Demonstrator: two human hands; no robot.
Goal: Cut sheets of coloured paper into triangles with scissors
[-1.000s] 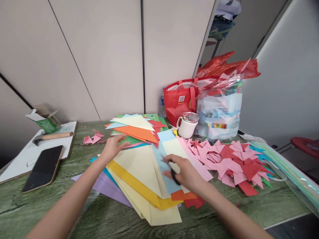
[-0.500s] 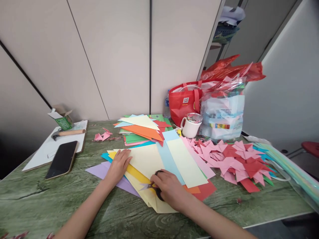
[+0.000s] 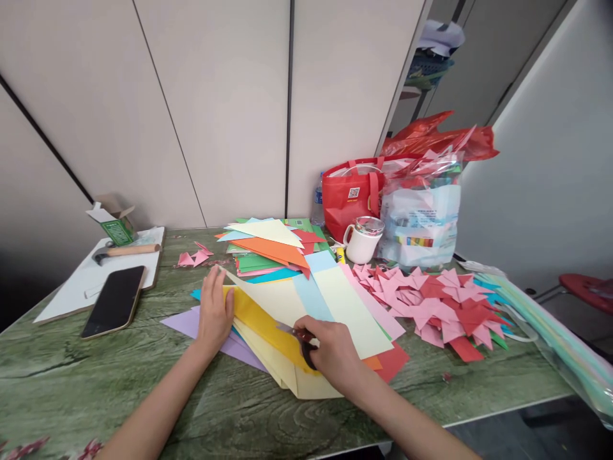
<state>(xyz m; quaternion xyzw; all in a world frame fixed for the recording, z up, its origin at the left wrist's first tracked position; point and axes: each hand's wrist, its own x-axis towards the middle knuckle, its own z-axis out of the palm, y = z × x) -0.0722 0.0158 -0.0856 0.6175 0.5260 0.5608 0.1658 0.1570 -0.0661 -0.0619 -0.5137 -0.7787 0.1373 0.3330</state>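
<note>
My left hand [image 3: 215,311] lies on the left end of a fanned stack of coloured paper sheets [image 3: 287,332], its fingers curled over the edge of a yellow sheet [image 3: 261,322] that it lifts a little. My right hand [image 3: 330,351] is closed round a pair of scissors [image 3: 297,333] with dark handles; the blades point left and rest on the yellow sheet. Pale cream sheets, a light blue strip and a purple sheet [image 3: 184,321] lie in the same stack.
A pile of folded pink and red paper shapes [image 3: 440,306] lies at the right. Behind stand a white mug [image 3: 364,241], a red bag [image 3: 349,191] and a clear plastic bag [image 3: 424,211]. A phone [image 3: 115,300], hammer [image 3: 124,251] and clipboard sit at the left. Another paper stack [image 3: 272,246] lies behind.
My left hand came back from the far stack onto the near sheets and now lifts the yellow sheet's edge. My right hand moved left and nearer with the scissors, onto the yellow sheet.
</note>
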